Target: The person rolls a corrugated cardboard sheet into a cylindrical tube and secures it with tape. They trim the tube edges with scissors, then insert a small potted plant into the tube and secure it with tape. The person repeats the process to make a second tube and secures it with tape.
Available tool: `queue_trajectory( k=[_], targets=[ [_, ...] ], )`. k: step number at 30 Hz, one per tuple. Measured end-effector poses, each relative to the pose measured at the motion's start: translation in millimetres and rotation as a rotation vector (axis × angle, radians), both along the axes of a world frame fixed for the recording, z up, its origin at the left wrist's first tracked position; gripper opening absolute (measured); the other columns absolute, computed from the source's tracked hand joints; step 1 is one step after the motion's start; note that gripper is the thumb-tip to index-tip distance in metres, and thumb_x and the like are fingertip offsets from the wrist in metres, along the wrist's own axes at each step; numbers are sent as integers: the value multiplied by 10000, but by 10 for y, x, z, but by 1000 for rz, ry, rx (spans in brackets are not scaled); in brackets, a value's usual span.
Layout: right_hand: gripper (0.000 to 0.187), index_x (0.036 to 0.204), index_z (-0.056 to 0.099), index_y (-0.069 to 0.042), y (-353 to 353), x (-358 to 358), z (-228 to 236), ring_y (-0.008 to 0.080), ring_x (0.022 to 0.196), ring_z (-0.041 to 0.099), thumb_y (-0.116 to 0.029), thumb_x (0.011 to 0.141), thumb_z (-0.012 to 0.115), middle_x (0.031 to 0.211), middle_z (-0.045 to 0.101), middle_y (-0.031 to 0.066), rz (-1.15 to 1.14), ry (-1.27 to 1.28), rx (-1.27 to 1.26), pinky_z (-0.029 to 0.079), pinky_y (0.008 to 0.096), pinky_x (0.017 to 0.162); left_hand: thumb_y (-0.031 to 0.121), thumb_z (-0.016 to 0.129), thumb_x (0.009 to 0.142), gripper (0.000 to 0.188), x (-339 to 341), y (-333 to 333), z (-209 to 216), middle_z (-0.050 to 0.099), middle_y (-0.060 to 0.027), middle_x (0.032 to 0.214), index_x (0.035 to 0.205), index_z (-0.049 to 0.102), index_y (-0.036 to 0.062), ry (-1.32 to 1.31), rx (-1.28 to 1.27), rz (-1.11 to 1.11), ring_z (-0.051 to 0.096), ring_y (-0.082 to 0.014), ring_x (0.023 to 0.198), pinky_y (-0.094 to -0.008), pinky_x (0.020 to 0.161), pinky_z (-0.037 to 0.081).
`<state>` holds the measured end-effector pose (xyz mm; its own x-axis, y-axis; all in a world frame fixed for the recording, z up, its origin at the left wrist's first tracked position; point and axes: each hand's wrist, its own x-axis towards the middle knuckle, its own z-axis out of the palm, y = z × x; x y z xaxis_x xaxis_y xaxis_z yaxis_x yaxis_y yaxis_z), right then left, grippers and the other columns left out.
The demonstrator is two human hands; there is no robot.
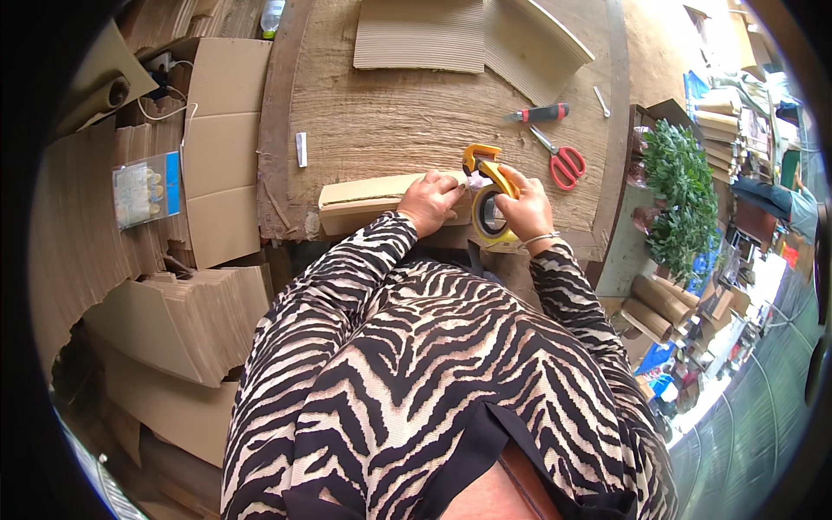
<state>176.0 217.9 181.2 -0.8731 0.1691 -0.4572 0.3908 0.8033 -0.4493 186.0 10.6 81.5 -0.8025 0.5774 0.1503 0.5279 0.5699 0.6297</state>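
A long, narrow cardboard box [355, 192] lies along the near edge of the wooden table [381, 121], a dark seam running down its top. Over its right part my left hand [429, 204] is closed, fingers curled and gripping it. My right hand [527, 208] is wrapped round a yellow tape dispenser [483, 156] with a roll of tape in it. The dispenser's head is at the right end of the box, close to my left fingertips. A small whitish piece, perhaps tape, shows between the hands; its exact contact is hidden.
Red-handled scissors [568, 167] and a red-and-black utility knife [543, 113] lie right of the box. Corrugated sheets [420, 35] sit at the far edge, a white strip [301, 149] at left. Cardboard stacks [186, 321] flank the left; a leafy plant [680, 199] stands right.
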Motion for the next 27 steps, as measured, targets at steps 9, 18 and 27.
queue_trajectory(
  k=[9,18,27],
  targets=[
    [562,1359,562,-295,-535,-166,-7,368,1054,642,-355,805,637,1215,568,171,75,-223,324,517,438,919,149,685,736,244,-99,-24,-160,630,-51,1156,974,664,103,61,90,-58,584,-259,995,-367,854,526],
    [594,1366,553,-242,-623,-402,18,396,1108,626,-353,788,632,1219,601,231,137,-389,338,500,445,962,145,619,782,168,-154,-38,-187,590,-84,1147,946,603,113,75,105,-62,579,-246,1015,-363,817,526],
    [589,1273,594,-78,-566,-761,-131,317,1032,676,-276,723,664,1082,703,192,166,-541,191,521,365,913,166,784,638,446,-209,-8,-241,613,-7,1057,1051,626,110,9,88,-151,553,-260,955,-378,809,507]
  ],
)
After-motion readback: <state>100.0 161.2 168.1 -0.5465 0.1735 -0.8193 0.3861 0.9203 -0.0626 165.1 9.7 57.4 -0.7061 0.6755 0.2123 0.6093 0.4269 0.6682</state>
